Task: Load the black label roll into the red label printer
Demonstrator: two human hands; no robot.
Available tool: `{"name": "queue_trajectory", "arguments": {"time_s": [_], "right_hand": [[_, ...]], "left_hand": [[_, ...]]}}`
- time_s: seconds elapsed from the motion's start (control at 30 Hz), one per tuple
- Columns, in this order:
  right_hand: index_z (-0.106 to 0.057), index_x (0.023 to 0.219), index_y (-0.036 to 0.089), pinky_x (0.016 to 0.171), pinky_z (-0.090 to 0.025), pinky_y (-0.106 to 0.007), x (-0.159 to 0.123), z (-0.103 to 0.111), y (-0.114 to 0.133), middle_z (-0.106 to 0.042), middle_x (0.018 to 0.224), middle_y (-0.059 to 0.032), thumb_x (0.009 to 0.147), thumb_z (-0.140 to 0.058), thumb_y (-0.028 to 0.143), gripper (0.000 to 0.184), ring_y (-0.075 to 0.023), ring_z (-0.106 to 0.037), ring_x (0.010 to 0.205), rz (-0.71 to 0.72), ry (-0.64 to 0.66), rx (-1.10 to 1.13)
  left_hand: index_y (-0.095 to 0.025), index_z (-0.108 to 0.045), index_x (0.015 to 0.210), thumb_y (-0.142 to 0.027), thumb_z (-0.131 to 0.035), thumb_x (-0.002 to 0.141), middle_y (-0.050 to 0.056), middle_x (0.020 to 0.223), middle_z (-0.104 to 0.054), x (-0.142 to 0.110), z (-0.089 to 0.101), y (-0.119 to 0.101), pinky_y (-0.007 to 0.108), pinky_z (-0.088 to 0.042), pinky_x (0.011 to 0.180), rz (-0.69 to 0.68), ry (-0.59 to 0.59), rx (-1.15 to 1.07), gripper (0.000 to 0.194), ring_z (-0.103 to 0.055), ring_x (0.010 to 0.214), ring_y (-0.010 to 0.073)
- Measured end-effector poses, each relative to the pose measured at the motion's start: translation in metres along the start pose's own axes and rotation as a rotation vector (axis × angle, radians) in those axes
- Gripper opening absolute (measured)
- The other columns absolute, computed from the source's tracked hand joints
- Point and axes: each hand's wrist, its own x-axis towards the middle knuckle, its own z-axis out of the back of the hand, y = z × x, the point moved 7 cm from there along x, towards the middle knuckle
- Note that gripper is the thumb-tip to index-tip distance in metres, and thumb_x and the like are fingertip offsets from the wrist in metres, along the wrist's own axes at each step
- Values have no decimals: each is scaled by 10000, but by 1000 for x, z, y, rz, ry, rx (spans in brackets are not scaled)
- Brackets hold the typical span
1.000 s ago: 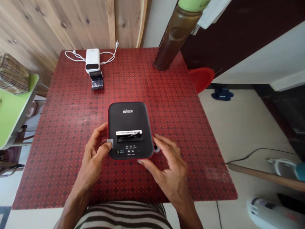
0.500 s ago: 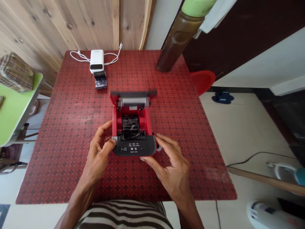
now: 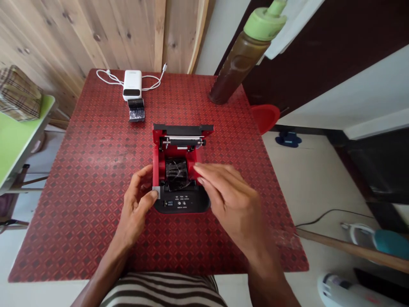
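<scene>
A small black-and-red label printer (image 3: 182,207) sits on the table with its lid (image 3: 183,129) raised and tilted back. Inside the red compartment lies a roll wrapped in crinkled black film (image 3: 176,169). My left hand (image 3: 137,198) grips the printer's left side, its thumb on the grey tab at the corner. Over the right wall of the compartment is my right hand (image 3: 231,196), fingers stretched toward the roll and thumb slightly apart from them. No object shows between those fingertips; whether they touch the red wall I cannot tell.
The red patterned table (image 3: 96,204) also holds a white power bank (image 3: 132,83) with a white cable, a black film-wrapped piece (image 3: 136,111) just in front of it, and a tall brown bottle (image 3: 238,64) with a green cap. A red stool (image 3: 265,118) stands beyond the right edge.
The printer's lid has swung up from closed, exposing the roll inside. My right hand has left the printer's front right corner and moved up and inward over the compartment. The left hand keeps its hold.
</scene>
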Motion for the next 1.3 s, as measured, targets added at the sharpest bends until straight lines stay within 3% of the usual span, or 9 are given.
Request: {"name": "queue_trajectory", "arguments": {"time_s": [0.27, 0.53, 0.7, 0.87, 0.97, 1.07, 1.13, 1.2, 1.3], "right_hand": [[-797, 1271, 141, 1118, -576, -489, 60, -77, 1, -826, 1355, -163, 1116, -595, 82, 261, -339, -761, 1283, -24, 671, -324], [-763, 1304, 126, 897, -597, -404, 71, -88, 9, -801, 1282, -181, 1076, -527, 21, 344, -310, -787, 1139, -34, 798, -474], [-766, 1139, 173, 891, -592, -420, 61, -68, 22, -819, 1148, -121, 1030, -650, 49, 201, -305, -771, 1065, 9, 595, -465], [-753, 1082, 220, 828, -593, -416, 41, -17, 37, -826, 1033, -90, 1036, -652, 98, 165, -278, -750, 932, 89, 226, -345], [-760, 1176, 268, 896, -616, -452, 30, 22, 13, -840, 1096, -69, 1045, -735, 217, 143, -280, -760, 979, -32, 28, -178], [-779, 1147, 300, 774, -608, -430, 12, 47, -48, -812, 976, -20, 936, -880, 364, 242, -235, -713, 789, -377, -258, -30], [-755, 1074, 270, 728, -592, -402, -4, 46, -88, -781, 907, -15, 890, -880, 419, 268, -223, -697, 753, -545, -496, 90], [-714, 1046, 252, 766, -604, -405, -15, 28, -116, -792, 956, -39, 852, -867, 464, 326, -234, -728, 817, -611, -596, 174], [-692, 1059, 240, 787, -604, -415, -21, -11, -135, -806, 982, -65, 867, -796, 500, 340, -244, -742, 831, -682, -462, 161]], "left_hand": [[-270, -637, 1569, -540, -671, 1086, 106, 1623, -675, -3, 0, 0, 505, -566, 1146, 4, 13, 8, 555, -651, 1462, 357], [-261, -614, 1584, -569, -679, 1079, 114, 1588, -679, -2, -1, 0, 501, -554, 1144, 50, 11, 13, 595, -681, 1367, 323], [-265, -636, 1548, -543, -697, 1073, 98, 1526, -713, -2, -1, -2, 483, -558, 1150, 27, 3, 18, 554, -695, 1343, 307], [-272, -629, 1555, -542, -705, 1068, 112, 1572, -695, -2, -1, -1, 484, -586, 1110, 38, -2, 20, 562, -708, 1334, 317], [-269, -625, 1556, -552, -699, 1069, 121, 1585, -696, -2, -2, 0, 492, -585, 1124, 58, 0, 17, 568, -700, 1378, 332], [-268, -629, 1556, -565, -703, 1064, 120, 1572, -710, -2, 0, 1, 500, -587, 1133, 42, -13, 24, 579, -699, 1397, 340], [-270, -640, 1554, -565, -711, 1060, 116, 1569, -712, -2, 2, 2, 487, -604, 1096, 30, -24, 40, 580, -681, 1425, 352], [-276, -661, 1545, -563, -718, 1056, 107, 1568, -711, -1, 4, 3, 468, -616, 1057, 14, -40, 61, 570, -651, 1462, 365], [-285, -689, 1527, -552, -718, 1058, 95, 1577, -703, 0, 5, 3, 458, -611, 1063, -13, -52, 75, 541, -628, 1483, 366]]}}
